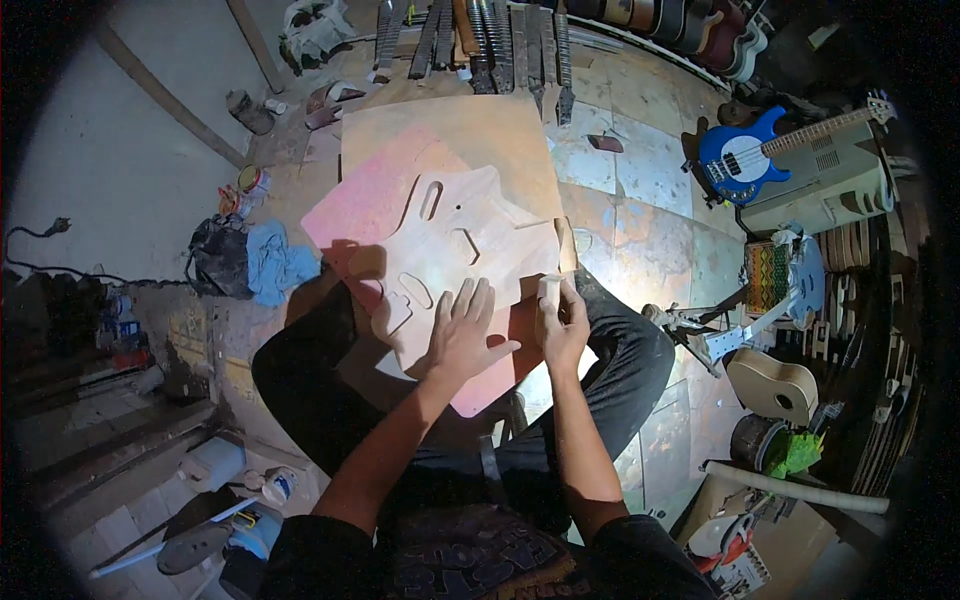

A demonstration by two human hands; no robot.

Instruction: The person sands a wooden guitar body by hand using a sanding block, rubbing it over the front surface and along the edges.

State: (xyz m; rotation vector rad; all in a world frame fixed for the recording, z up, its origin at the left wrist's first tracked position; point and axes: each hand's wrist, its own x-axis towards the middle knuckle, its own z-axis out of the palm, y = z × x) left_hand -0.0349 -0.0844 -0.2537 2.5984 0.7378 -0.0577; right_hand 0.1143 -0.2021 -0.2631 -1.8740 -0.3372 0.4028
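An unpainted wooden electric guitar body [490, 215] with several routed cavities lies across my lap, on top of a pink board [355, 205]. My left hand [463, 328] rests flat on the body's near part, its fingers stretched out and thumb apart. At the body's right edge my right hand [563, 322] is closed round a small pale block [549, 289], perhaps a sanding block. The block touches or nearly touches the edge; I cannot tell which. A tan strip [566, 245] stands beside that edge, just beyond the block.
A large tan board [450, 130] lies under the pink one. Guitar necks [480, 45] are lined up at the far side. A blue bass guitar [745, 155] stands at the right, above an acoustic guitar body [770, 385]. Blue cloth [278, 262] and a black bag [217, 257] lie left.
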